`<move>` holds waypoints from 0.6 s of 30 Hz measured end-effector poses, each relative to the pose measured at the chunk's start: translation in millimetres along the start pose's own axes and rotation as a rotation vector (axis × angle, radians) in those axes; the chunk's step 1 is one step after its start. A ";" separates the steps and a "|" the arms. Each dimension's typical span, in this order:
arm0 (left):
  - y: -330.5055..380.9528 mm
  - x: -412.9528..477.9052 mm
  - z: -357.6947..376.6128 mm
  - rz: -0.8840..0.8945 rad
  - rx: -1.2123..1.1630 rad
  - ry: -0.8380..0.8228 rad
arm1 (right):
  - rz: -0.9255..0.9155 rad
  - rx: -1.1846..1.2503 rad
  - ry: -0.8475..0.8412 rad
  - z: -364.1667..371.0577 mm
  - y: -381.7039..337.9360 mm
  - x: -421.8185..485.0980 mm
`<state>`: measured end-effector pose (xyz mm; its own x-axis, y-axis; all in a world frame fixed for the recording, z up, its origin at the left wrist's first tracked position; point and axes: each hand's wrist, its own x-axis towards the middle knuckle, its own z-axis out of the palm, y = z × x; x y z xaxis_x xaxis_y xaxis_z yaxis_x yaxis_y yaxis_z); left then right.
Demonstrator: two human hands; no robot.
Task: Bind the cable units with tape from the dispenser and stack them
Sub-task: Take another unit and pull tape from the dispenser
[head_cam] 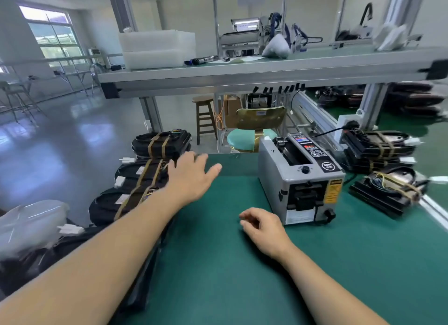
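**A:** What are your hands doing?

**B:** My left grip is stretched out toward ten o'clock, wide, with the fingers straight and spread, and it holds nothing. It is over the inner edge of the middle cable bundle, but I cannot tell whether it touches it. My right grip is low over the green desk near the middle. Its fingers are loosely curled and it holds nothing.

**A:** And the bundles?

**B:** There are three black ones in a row along the desk's edge from nine to eleven o'clock, each crossed by brown tape bands. The far bundle is at eleven and the near bundle at nine. At three o'clock there are more: a taped stack, with another taped bundle just in front of it.

**A:** The tape?

**B:** The grey dispenser stands on the desk at two o'clock, just beyond my right grip and apart from it. Its slot faces me.
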<state>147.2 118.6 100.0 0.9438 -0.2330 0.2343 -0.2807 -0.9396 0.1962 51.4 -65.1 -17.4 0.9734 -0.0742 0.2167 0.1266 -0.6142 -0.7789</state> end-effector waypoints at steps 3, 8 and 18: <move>36.3 -33.8 27.8 0.039 -0.067 -0.054 | 0.017 0.044 -0.001 -23.7 9.1 -26.9; 88.3 -95.5 78.3 0.124 -0.138 -0.133 | 0.072 0.106 0.073 -63.6 27.1 -63.1; 177.9 -141.6 131.3 0.510 -0.344 -0.115 | 0.387 0.254 0.622 -131.9 79.7 -79.4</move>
<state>-13.5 -48.5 -23.3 0.6839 -0.6741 0.2790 -0.7226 -0.5730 0.3866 -41.0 -211.9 -19.0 0.6805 -0.7204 0.1337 -0.0879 -0.2614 -0.9612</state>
